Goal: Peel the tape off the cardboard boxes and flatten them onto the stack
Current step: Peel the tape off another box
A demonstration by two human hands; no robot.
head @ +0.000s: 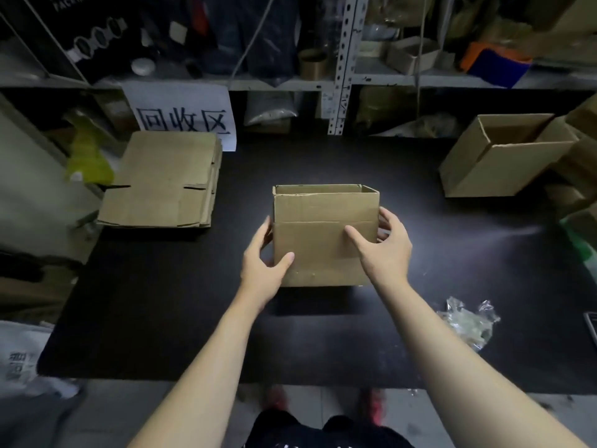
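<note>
Both hands (263, 270) (386, 250) around cardboard box (323, 208)

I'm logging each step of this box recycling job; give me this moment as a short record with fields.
box in hand: cardboard box, top open, over the black table
left hand: holds the box's left edge
right hand: holds its right edge, thumb on front
stack: flattened boxes, far left
waiting: open box, far right
scrap: crumpled clear plastic, near right

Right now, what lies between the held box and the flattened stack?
The head view shows only bare black table between the box and the stack.
</note>
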